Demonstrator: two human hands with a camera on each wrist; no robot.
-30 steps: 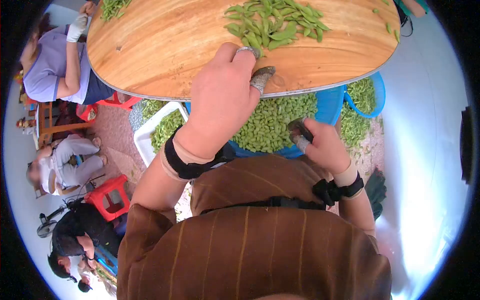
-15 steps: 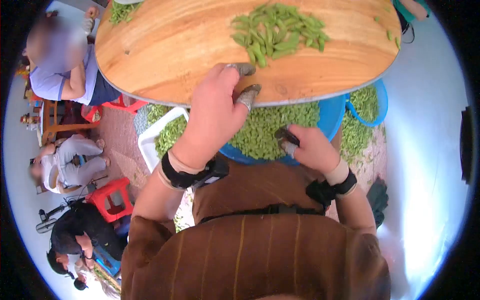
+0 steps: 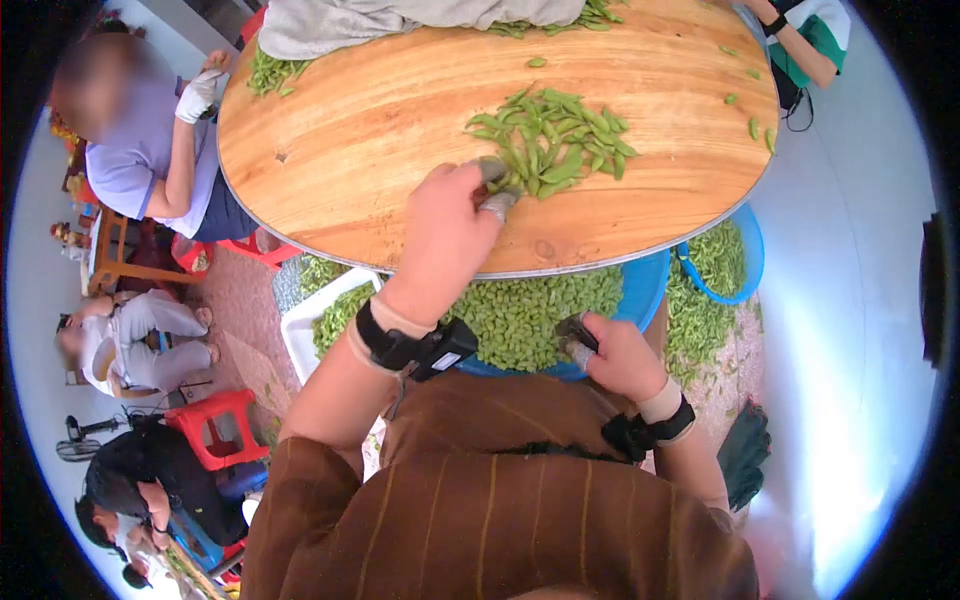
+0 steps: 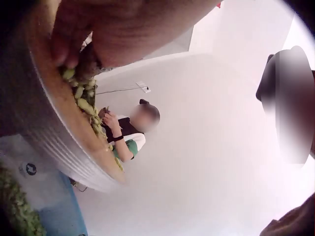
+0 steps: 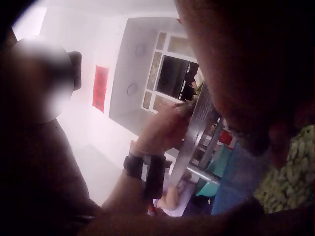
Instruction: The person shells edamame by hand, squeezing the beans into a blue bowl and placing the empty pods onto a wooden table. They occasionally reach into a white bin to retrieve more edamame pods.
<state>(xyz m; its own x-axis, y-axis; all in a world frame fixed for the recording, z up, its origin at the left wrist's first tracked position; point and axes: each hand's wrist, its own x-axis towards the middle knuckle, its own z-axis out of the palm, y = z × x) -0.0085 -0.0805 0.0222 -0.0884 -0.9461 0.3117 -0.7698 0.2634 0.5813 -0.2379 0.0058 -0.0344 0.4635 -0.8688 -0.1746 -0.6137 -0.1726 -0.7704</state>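
Left hand (image 3: 447, 232) now at pods (image 3: 560, 135), beans (image 3: 535, 312) in basin (image 3: 645, 288)

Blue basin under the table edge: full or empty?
The basin is not empty: green beans cover its visible inside. Cannot tell how full; the tabletop hides part.

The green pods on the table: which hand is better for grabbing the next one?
Probably the left hand: its fingers are at the pods' edge, while the right hand is down by the blue basin.
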